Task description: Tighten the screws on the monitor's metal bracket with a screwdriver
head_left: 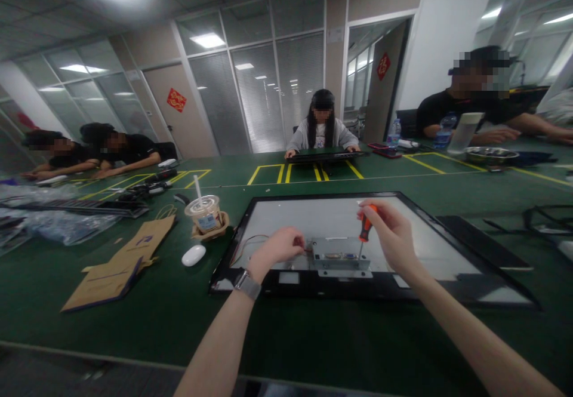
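Note:
In front of me a monitor panel (290, 212) with a black frame lies flat, its pale back facing up. A metal bracket (342, 264) with ports sits near its front edge. My right hand (394, 233) grips an orange screwdriver (367, 224), held nearly upright with its shaft reaching down to the bracket's right part. My left hand (282, 246), with a watch (247, 283) on the wrist, has its fingers curled together beside the bracket's left end. Whatever those fingers pinch is hidden. Thin wires (250, 240) run across the panel left of that hand.
Left of the panel are an iced drink cup (203, 213) in a carrier, a white mouse (194, 255) and a brown paper bag (120, 262). A black flat piece (481, 242) lies to the right. Other people sit around the green table (170, 331); one opposite holds a dark panel (326, 157).

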Tool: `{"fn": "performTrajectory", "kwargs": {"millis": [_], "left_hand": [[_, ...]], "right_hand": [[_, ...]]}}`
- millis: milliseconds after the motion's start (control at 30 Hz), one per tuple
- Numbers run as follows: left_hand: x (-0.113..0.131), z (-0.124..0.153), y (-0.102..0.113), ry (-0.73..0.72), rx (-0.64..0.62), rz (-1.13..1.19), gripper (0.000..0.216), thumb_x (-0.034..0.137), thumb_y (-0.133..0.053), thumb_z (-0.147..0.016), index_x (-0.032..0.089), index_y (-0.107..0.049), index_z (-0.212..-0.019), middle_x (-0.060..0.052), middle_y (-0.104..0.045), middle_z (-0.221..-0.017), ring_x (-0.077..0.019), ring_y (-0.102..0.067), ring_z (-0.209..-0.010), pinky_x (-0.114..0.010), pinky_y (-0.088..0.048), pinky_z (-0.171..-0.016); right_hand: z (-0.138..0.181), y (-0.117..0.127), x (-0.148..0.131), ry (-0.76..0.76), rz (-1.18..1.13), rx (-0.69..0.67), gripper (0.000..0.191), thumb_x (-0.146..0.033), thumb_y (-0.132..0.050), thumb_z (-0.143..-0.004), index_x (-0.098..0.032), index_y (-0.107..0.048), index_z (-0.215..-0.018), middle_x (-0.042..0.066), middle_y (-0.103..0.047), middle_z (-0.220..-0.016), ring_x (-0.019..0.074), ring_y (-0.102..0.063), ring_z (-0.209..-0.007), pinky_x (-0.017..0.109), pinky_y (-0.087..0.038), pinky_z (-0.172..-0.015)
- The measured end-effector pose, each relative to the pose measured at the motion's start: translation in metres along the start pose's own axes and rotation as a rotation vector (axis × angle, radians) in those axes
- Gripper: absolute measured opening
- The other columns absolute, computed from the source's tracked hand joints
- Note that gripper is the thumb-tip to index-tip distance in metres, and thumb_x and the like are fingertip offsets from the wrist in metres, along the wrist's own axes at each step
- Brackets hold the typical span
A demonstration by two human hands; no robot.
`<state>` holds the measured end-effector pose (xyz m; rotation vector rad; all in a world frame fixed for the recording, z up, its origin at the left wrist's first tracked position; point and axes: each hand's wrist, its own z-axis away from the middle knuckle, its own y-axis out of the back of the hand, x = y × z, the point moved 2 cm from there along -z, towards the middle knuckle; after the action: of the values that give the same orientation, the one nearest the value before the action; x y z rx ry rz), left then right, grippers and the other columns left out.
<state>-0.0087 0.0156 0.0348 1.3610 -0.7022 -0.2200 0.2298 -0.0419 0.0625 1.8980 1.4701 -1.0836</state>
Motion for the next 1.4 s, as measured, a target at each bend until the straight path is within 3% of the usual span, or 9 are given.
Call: {"fn": "performTrajectory", "kwargs": {"millis": [267, 333, 467, 633, 733, 933, 1100, 1233, 1400], "left_hand": [[-0.003, -0.003, -0.007, -0.035, -0.027, 0.072, 0.023, 0.02, -0.05, -0.086, 0.017, -0.071, -0.096, -0.004, -0.066, -0.095, -0.0144, -0.06, -0.08, -0.023, -0.047, -0.072], [-0.001, -0.004, -0.011, -0.011, 0.033, 0.026, 0.024, 0.026, -0.048, -0.091, 0.017, -0.069, -0.1, -0.005, -0.065, -0.1, -0.0152, -0.061, -0.084, -0.025, -0.048, -0.076], [0.006, -0.004, -0.017, 0.031, 0.339, -0.375, 0.026, 0.021, -0.041, -0.096, 0.013, -0.064, -0.104, -0.012, -0.062, -0.109, -0.0237, -0.056, -0.105, -0.038, -0.044, -0.093], [0.009, -0.007, -0.022, -0.024, 0.42, -0.606, 0.025, 0.013, -0.05, -0.091, 0.013, -0.059, -0.114, -0.013, -0.058, -0.121, -0.0254, -0.05, -0.118, -0.041, -0.038, -0.104], [0.004, -0.009, -0.022, 0.03, 0.394, -0.646, 0.028, 0.008, -0.046, -0.091, 0.015, -0.059, -0.115, -0.013, -0.058, -0.122, -0.0247, -0.051, -0.119, -0.041, -0.038, -0.104], [-0.001, -0.009, -0.023, 0.163, 0.214, -0.588, 0.027, 0.007, -0.048, -0.091, 0.013, -0.057, -0.115, -0.014, -0.061, -0.116, -0.0253, -0.059, -0.107, -0.037, -0.048, -0.088], [0.0, -0.008, -0.022, 0.163, 0.212, -0.578, 0.027, 0.007, -0.048, -0.091, 0.012, -0.056, -0.116, -0.015, -0.059, -0.118, -0.0262, -0.058, -0.11, -0.037, -0.047, -0.089], [-0.001, -0.007, -0.023, 0.156, 0.213, -0.583, 0.028, 0.006, -0.045, -0.091, 0.012, -0.056, -0.116, -0.015, -0.059, -0.117, -0.0265, -0.057, -0.109, -0.038, -0.047, -0.09], [-0.002, -0.007, -0.023, 0.164, 0.214, -0.572, 0.031, 0.005, -0.042, -0.091, 0.013, -0.056, -0.117, -0.016, -0.058, -0.119, -0.0259, -0.057, -0.111, -0.038, -0.047, -0.091]], "right_hand": [[0.001, 0.0, -0.003, -0.007, 0.019, -0.006, 0.018, -0.039, -0.063, -0.086, -0.022, -0.068, -0.09, 0.002, -0.065, -0.074, 0.017, -0.059, -0.067, 0.032, -0.048, -0.06], [0.001, 0.0, -0.002, -0.007, 0.017, -0.011, 0.019, -0.04, -0.06, -0.088, -0.022, -0.068, -0.091, 0.002, -0.064, -0.074, 0.0176, -0.059, -0.069, 0.032, -0.048, -0.061], [0.0, 0.001, 0.002, -0.009, -0.012, -0.02, 0.022, -0.041, -0.057, -0.091, -0.022, -0.069, -0.091, 0.003, -0.065, -0.077, 0.0187, -0.059, -0.075, 0.034, -0.047, -0.067], [-0.001, 0.002, 0.007, -0.011, -0.035, -0.019, 0.023, -0.042, -0.056, -0.091, -0.022, -0.069, -0.091, 0.003, -0.064, -0.076, 0.019, -0.058, -0.074, 0.034, -0.046, -0.067], [-0.001, 0.002, 0.008, -0.01, -0.04, -0.017, 0.024, -0.043, -0.056, -0.091, -0.023, -0.069, -0.092, 0.003, -0.064, -0.077, 0.0194, -0.059, -0.075, 0.034, -0.046, -0.068], [-0.002, 0.005, 0.009, 0.031, 0.041, 0.006, 0.022, -0.041, -0.058, -0.089, -0.024, -0.071, -0.092, 0.004, -0.065, -0.086, 0.0206, -0.059, -0.08, 0.036, -0.045, -0.072], [-0.004, 0.007, 0.011, 0.049, 0.023, 0.008, 0.022, -0.038, -0.057, -0.089, -0.023, -0.072, -0.097, 0.004, -0.066, -0.082, 0.0203, -0.061, -0.077, 0.035, -0.048, -0.069], [-0.003, 0.005, 0.007, 0.081, -0.097, -0.025, 0.021, -0.032, -0.053, -0.091, -0.022, -0.07, -0.086, 0.004, -0.065, -0.078, 0.0205, -0.063, -0.076, 0.036, -0.05, -0.07], [0.0, 0.002, -0.002, 0.106, -0.006, -0.083, 0.016, -0.033, -0.061, -0.089, -0.022, -0.07, -0.083, 0.002, -0.061, -0.079, 0.0155, -0.055, -0.066, 0.03, -0.046, -0.058]]}}
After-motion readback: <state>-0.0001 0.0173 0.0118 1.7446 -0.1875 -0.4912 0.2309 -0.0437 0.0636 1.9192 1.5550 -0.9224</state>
